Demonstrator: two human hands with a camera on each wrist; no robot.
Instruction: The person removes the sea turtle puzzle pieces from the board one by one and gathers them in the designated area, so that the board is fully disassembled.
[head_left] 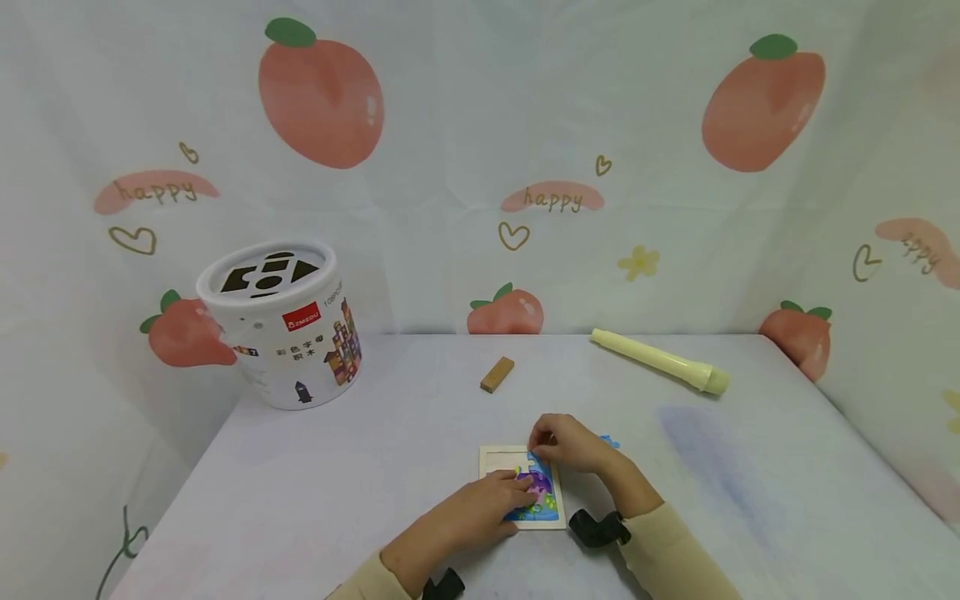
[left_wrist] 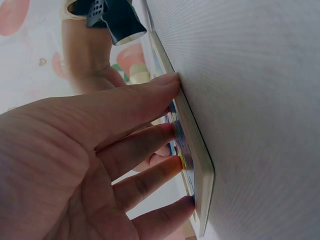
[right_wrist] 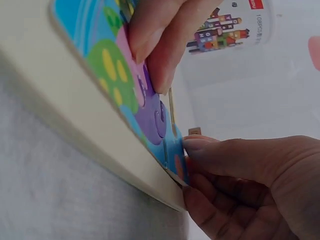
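A jigsaw puzzle in a pale wooden frame (head_left: 542, 525) lies on the table in front of me, its pieces forming a bright blue, purple and green picture. My left hand (head_left: 483, 504) rests on it; in the left wrist view the fingers spread over the pieces and the thumb touches the frame's side. At the far right corner my right hand (head_left: 573, 446) pinches a blue puzzle piece (right_wrist: 176, 157) between thumb and fingers, beside the purple part of the picture. Another blue piece (head_left: 610, 441) lies partly hidden behind the right hand.
A white bucket (head_left: 281, 333) with shaped holes in its lid stands at the back left. Farther back lie a small wooden block (head_left: 497, 374) and a pale yellow tube (head_left: 660, 361). A printed curtain (head_left: 442, 167) hangs behind the table.
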